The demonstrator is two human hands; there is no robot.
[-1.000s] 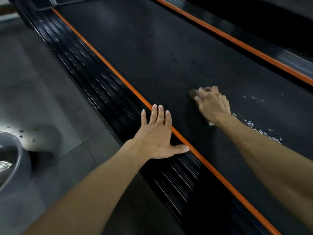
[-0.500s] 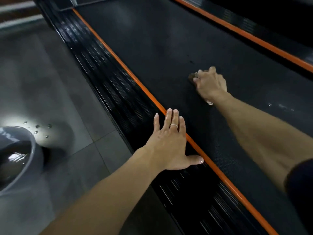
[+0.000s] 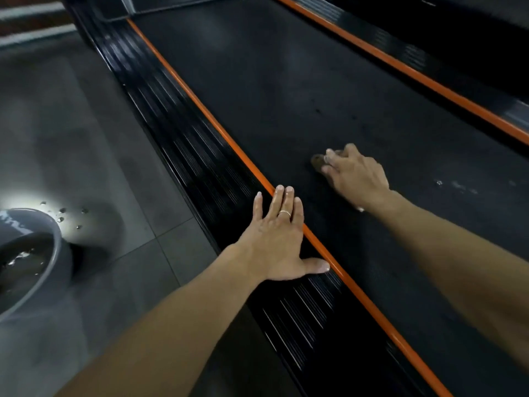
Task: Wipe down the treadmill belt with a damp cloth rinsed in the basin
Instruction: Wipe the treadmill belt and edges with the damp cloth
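Observation:
The black treadmill belt point(image 3: 286, 90) runs diagonally between two orange strips. My right hand point(image 3: 357, 179) lies on the belt with its fingers curled over a small dark brown cloth point(image 3: 317, 161), most of which is hidden under the hand. My left hand point(image 3: 274, 239), with a ring on one finger, rests flat with straight fingers on the ribbed black side rail point(image 3: 183, 156), fingertips at the near orange strip point(image 3: 217, 124). A grey basin point(image 3: 54, 253) holding water stands on the floor at the far left.
Grey floor tiles point(image 3: 86, 138) lie left of the treadmill, with water drops beside the basin. Wet specks point(image 3: 455, 186) shine on the belt to the right of my right hand. A second orange strip point(image 3: 400, 67) borders the belt's far side.
My right hand has slid the cloth along the belt, away and then back nearer my left hand. My left hand stays flat on the side rail. The view shifted slightly.

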